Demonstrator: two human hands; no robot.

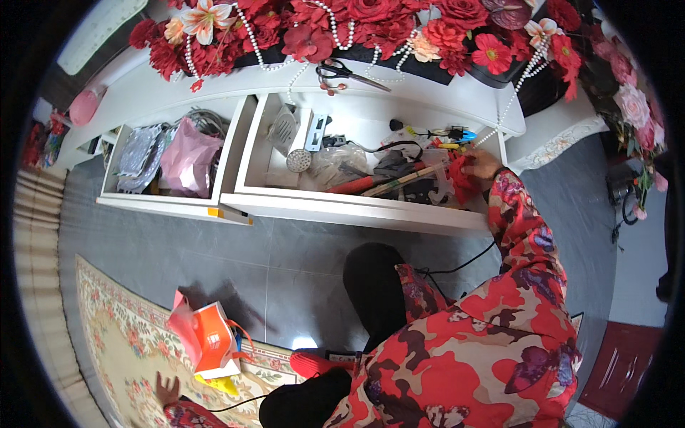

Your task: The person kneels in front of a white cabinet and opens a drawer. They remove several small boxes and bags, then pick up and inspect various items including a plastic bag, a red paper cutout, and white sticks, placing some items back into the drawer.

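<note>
My right hand (480, 165) is inside the right end of the wide open drawer (353, 200), closed on a bunched red cloth (463, 179). Some of its fingers are hidden by the cloth. Beside it lie a clear plastic piece (443, 182), a wooden stick (401, 180), a red rod (350, 185) and a blue-and-black item (467, 136). Farther left in the drawer are a crumpled clear bag (340, 163), a round perforated metal disc (298, 160) and a metal drain cover (285, 130). Low at the left, my left hand (168, 389) is held with fingers apart, holding nothing, above the patterned rug (120, 342).
A second open drawer (160, 200) holds a pink bag (190, 158) and bubble wrap (140, 152). Black-handled scissors (350, 75) lie on the white cabinet top (225, 88), below red artificial flowers (305, 43) and pearl strings. An orange-and-white paper bag (214, 337) stands on the rug.
</note>
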